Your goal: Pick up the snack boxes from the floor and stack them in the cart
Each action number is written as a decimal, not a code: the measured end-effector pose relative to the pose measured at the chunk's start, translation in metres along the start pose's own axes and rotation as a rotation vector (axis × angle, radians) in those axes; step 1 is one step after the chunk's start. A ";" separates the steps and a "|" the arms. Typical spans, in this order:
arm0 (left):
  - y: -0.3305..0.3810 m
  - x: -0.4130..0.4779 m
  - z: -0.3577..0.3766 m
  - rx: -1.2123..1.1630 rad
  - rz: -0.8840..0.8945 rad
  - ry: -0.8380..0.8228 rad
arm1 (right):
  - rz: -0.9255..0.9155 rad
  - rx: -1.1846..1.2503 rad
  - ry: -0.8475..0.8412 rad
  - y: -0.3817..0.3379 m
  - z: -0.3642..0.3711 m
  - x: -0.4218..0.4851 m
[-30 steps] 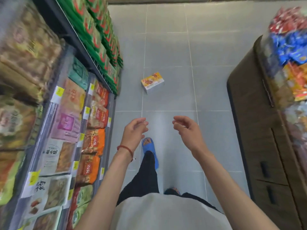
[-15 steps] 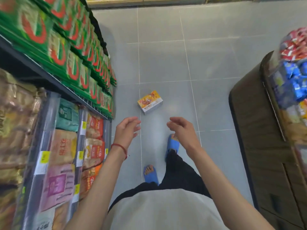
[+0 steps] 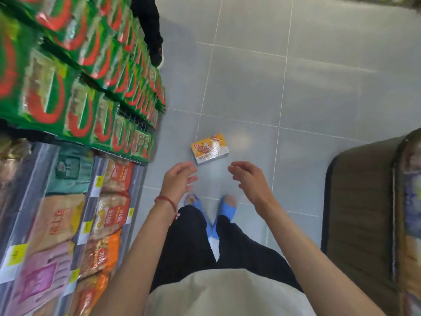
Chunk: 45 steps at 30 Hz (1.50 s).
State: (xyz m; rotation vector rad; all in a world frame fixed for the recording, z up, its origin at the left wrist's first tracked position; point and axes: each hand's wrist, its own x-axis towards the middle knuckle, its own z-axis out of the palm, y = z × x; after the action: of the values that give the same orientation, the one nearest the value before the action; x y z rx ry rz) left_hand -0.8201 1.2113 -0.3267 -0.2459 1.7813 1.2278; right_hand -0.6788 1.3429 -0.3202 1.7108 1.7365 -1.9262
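One orange-and-white snack box (image 3: 209,148) lies flat on the grey tiled floor (image 3: 319,92), just ahead of my feet. My left hand (image 3: 178,182), with a red string on its wrist, hovers below and left of the box with loosely curled fingers and holds nothing. My right hand (image 3: 249,179) hovers below and right of the box, fingers relaxed and empty. Neither hand touches the box. No cart is in view.
Shelves of green snack packs (image 3: 75,83) and bagged snacks (image 3: 68,213) line the left side of the aisle. A dark brown display unit (image 3: 362,213) stands at the right. Another person's dark legs (image 3: 149,26) stand far up the aisle by the shelf.
I have walked forward along the aisle, so the box is now close in front of my feet. Both hands stay raised and empty, now nearer to the box.
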 end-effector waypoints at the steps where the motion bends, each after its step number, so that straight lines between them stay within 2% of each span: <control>1: 0.003 0.014 0.004 0.001 -0.034 0.007 | 0.017 -0.011 0.009 -0.004 0.001 0.014; 11: -0.011 0.185 0.018 0.031 -0.197 0.050 | 0.152 -0.141 0.041 0.004 0.054 0.170; 18: -0.075 0.316 0.026 0.151 -0.365 0.110 | 0.274 -0.117 0.053 0.047 0.083 0.276; 27: -0.158 0.446 0.045 0.297 -0.468 0.124 | 0.356 -0.152 0.077 0.136 0.087 0.399; 32: -0.200 0.516 0.059 0.410 -0.462 0.170 | 0.317 -0.272 0.099 0.191 0.089 0.487; 36: -0.235 0.568 0.069 0.275 -0.402 0.238 | 0.229 -0.347 0.074 0.230 0.100 0.558; 38: -0.247 0.591 0.074 0.261 -0.369 0.212 | 0.171 -0.367 0.047 0.248 0.107 0.593; 45: -0.276 0.659 0.084 0.278 -0.269 0.276 | 0.199 -0.255 0.081 0.283 0.134 0.681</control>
State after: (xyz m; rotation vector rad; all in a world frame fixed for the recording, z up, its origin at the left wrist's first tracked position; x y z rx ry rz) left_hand -0.9662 1.3571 -1.0160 -0.4943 2.0528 0.7736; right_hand -0.8555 1.5455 -1.0197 1.8084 1.6774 -1.5042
